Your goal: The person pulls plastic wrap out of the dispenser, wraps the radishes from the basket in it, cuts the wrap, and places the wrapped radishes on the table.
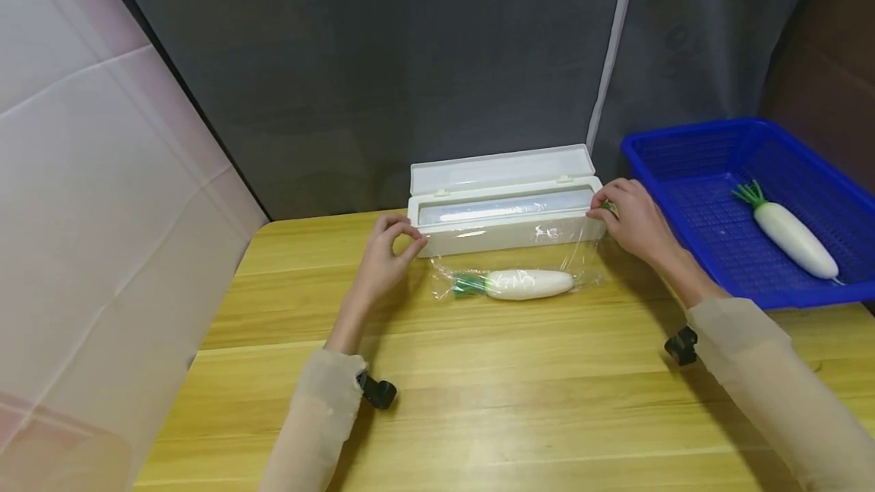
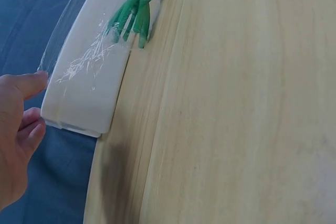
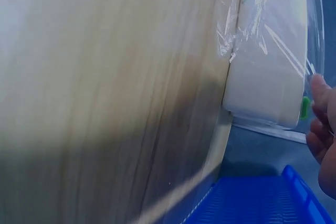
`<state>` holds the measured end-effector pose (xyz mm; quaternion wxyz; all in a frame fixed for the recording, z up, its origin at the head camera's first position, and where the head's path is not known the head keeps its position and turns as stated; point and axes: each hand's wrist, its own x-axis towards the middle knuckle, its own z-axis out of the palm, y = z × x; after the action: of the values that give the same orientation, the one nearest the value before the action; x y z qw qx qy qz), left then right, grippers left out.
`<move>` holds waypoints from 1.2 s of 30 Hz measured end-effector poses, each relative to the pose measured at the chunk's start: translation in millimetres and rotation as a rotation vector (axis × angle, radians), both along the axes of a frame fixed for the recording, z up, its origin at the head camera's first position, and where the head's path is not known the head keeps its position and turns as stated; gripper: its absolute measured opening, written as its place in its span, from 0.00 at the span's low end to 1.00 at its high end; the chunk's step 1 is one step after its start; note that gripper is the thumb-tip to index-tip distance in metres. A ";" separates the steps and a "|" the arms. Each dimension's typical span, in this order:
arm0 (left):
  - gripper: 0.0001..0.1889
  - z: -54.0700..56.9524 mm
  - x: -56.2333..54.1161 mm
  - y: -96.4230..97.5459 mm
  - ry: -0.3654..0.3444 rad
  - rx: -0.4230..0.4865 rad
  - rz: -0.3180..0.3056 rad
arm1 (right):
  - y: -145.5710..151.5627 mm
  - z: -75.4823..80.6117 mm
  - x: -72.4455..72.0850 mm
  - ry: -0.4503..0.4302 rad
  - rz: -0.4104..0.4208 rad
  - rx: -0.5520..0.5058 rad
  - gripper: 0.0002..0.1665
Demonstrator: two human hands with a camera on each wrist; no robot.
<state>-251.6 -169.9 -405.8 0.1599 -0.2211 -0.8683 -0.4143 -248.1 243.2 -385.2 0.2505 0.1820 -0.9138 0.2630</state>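
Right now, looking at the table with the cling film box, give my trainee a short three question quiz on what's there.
1. True or false: the lid of the white plastic cling film dispenser box stands open.
2. Where does the unwrapped white radish with green stalks lie? A) on the wooden table B) in the blue plastic basket C) inside the box
3. What covers the white radish in front of the box?

Key: 1 true. 2 B. 3 A clear film sheet pulled from the box; left hand and right hand are at the box ends.

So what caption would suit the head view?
Two hands at the ends of an open cling-film dispenser, film over a white radish.
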 end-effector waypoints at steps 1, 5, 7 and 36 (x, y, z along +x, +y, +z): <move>0.05 0.1 0.7 0.3 0.008 0.002 -0.002 | -0.3 -0.2 1.4 0.006 -0.005 0.000 0.08; 0.04 1.0 3.1 1.8 0.033 0.006 -0.014 | -2.2 -1.0 6.3 0.021 -0.013 0.002 0.07; 0.04 2.2 5.0 1.9 0.028 0.005 -0.012 | -3.6 -1.3 8.0 0.025 -0.005 -0.004 0.05; 0.03 15.3 35.5 -5.5 -0.048 0.024 -0.106 | 8.7 5.0 52.7 0.074 0.054 -0.085 0.05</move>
<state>-216.2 -175.3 -390.6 0.1195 -0.2550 -0.8540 -0.4376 -195.4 251.9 -380.2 0.2845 0.2056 -0.8866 0.3012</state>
